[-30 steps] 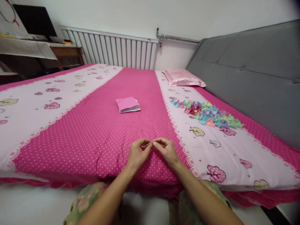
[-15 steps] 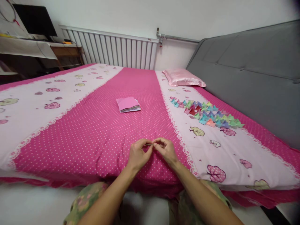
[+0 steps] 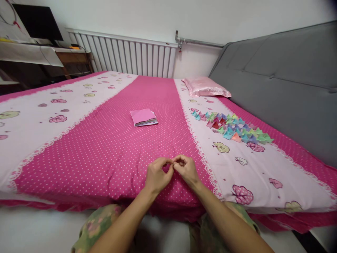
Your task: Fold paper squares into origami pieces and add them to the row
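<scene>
My left hand (image 3: 158, 175) and my right hand (image 3: 185, 170) meet fingertip to fingertip above the near edge of the bed. Both are closed in a pinch, thumbs against forefingers. Whatever lies between the fingertips is hidden or too small to make out. Farther off, on the pink dotted band of the bedspread (image 3: 105, 147), lies a stack of square paper (image 3: 143, 117) with a pink sheet on top. To the right, several small folded paper pieces (image 3: 231, 128) in many colours sit in rows on the white band.
A pink satin pillow (image 3: 205, 86) lies at the far right, beside a grey padded headboard (image 3: 284, 80). Behind the bed stand a white radiator (image 3: 123, 52) and a pipe (image 3: 202, 43). A desk (image 3: 71, 58) with a black monitor (image 3: 38, 23) is at the far left.
My left hand has turned slightly and its fingers have shifted a little to the right against my right hand's fingertips. The paper stack and folded pieces stay where they were.
</scene>
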`<state>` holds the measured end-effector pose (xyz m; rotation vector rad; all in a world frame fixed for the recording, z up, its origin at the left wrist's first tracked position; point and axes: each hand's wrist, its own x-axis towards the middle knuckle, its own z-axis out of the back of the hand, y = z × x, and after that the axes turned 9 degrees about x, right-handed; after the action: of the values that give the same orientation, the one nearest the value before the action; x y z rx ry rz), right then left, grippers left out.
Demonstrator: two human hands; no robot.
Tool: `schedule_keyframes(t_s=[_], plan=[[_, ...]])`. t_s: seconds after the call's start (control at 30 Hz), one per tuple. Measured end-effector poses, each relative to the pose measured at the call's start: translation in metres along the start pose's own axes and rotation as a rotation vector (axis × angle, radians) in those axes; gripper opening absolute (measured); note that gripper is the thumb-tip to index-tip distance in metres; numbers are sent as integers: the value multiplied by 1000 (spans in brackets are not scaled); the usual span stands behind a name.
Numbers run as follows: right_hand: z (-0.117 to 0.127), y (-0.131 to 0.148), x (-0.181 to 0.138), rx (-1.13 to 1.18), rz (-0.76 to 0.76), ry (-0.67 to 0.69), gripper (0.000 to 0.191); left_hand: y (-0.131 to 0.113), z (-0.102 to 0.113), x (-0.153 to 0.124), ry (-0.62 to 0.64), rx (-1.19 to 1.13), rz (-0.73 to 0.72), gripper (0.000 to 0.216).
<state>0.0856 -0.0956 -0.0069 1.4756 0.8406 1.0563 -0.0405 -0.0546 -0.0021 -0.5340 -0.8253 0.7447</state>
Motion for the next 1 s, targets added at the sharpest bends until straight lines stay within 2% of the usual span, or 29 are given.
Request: schedule_keyframes(t_s=[0.73,1.0], plan=[[-1,-1,0,-20,18,-23,6,0,-4,-1,-54,-44,14,13],[0,-2,0,-36,32,-34,6,-3,-2,1,-31,-190,134,11]])
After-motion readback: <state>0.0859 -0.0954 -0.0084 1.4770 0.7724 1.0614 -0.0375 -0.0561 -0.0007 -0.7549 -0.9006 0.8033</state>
